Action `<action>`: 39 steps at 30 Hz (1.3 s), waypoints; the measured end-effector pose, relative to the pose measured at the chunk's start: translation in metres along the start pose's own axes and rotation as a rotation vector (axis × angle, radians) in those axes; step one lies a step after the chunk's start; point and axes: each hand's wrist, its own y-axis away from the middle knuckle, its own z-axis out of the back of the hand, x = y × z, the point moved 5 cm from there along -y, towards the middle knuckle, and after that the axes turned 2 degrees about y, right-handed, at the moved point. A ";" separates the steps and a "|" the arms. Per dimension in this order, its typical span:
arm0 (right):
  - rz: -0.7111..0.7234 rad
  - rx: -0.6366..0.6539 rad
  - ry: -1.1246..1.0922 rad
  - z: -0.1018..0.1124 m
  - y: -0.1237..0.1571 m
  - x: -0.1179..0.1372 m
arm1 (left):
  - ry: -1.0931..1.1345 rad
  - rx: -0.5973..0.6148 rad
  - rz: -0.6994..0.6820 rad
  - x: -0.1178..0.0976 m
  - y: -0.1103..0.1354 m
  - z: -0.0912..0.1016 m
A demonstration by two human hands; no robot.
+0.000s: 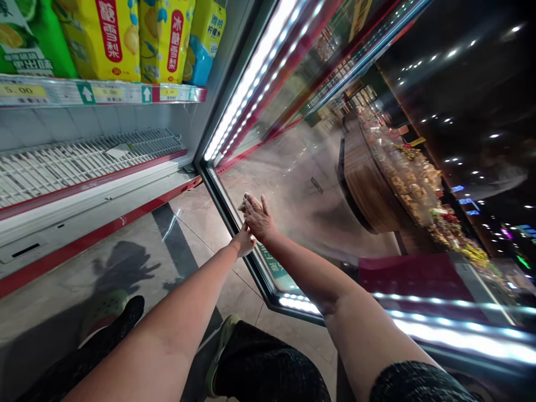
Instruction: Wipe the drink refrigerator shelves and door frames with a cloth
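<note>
An open glass door (293, 184) of a display fridge stands slanted in front of me, its glass hazy around the middle. My left hand (243, 242) is closed round the dark edge frame (226, 204) of this door. Just above it, my right hand (258, 219) lies against the inner side of the glass near that edge, thumb raised. A bit of pale cloth (242, 207) shows past its fingers; the rest is hidden beneath the hand.
On the left, yellow drink cartons (113, 42) stand on a priced shelf (54, 92) above a white wire rack (87, 159). Bright light strips (259, 78) line the door frame. Through the glass appears a wooden counter (368, 178). Tiled floor (184, 245) and my green clogs (221, 346) lie below.
</note>
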 end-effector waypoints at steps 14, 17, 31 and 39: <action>-0.019 -0.026 -0.058 0.011 -0.042 -0.009 | 0.095 0.039 0.156 -0.005 0.011 0.004; -0.071 -0.082 -0.041 0.018 -0.057 -0.011 | 0.100 0.018 0.178 -0.002 0.012 0.006; -0.021 0.064 -0.068 0.007 -0.108 0.000 | 0.098 -0.036 0.146 -0.004 0.002 0.028; -0.052 -0.050 -0.070 -0.006 -0.146 -0.006 | 0.068 -0.012 0.172 0.000 -0.003 0.015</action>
